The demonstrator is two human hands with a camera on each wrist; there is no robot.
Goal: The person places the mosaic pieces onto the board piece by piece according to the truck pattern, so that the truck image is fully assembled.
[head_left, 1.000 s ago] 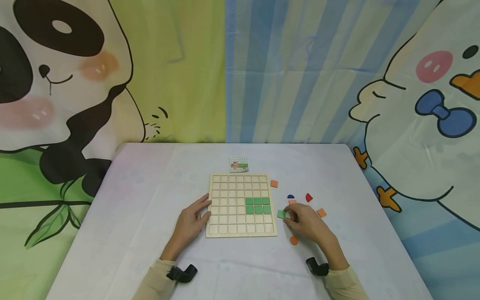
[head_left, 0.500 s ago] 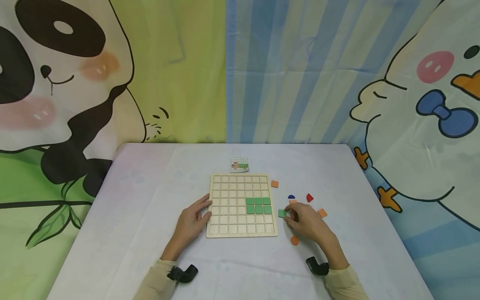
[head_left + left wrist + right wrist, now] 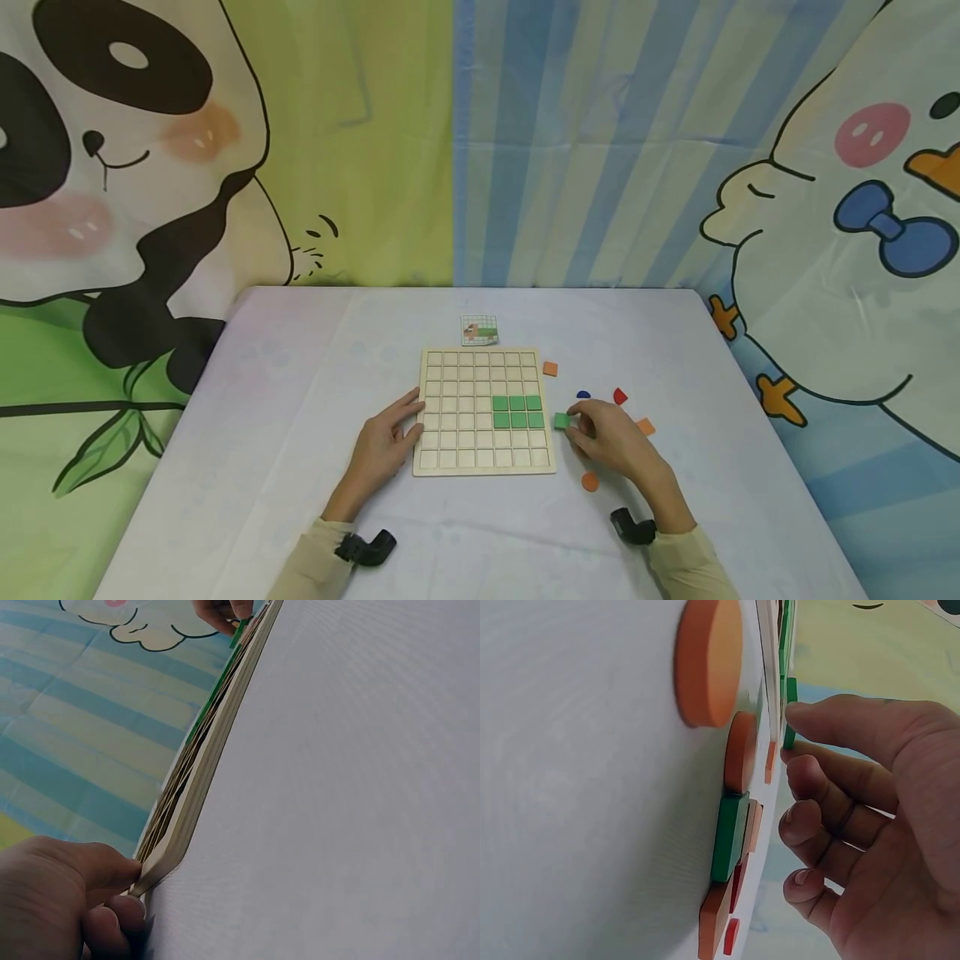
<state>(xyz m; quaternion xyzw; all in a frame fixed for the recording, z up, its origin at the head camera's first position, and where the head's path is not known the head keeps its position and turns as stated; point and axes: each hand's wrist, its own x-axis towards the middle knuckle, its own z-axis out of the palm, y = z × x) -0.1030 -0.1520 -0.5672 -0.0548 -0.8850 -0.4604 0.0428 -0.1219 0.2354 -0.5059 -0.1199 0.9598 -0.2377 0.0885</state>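
Observation:
In the head view, my right hand [image 3: 618,437] pinches a small green square tile [image 3: 561,421] between thumb and finger, just off the board's right edge. The right wrist view shows this tile [image 3: 791,690] on edge at the fingertips, the other fingers loosely curled. My left hand [image 3: 382,442] rests its fingertips and thumb against the left edge of a pale wooden grid board [image 3: 453,458]. From the left wrist, this hand [image 3: 52,892] touches the board near its corner. Two rows of green square tiles [image 3: 517,411] fill cells at the board's right side.
Loose pieces lie right of the board: an orange square [image 3: 551,368], a blue half-disc [image 3: 582,394], a red wedge [image 3: 619,396], another orange square [image 3: 646,427] and an orange disc [image 3: 590,482]. A small picture card [image 3: 479,330] lies behind the board.
My right hand has shifted slightly left and away from me with the green tile, closer to the board. The left hand stays at the board's edge.

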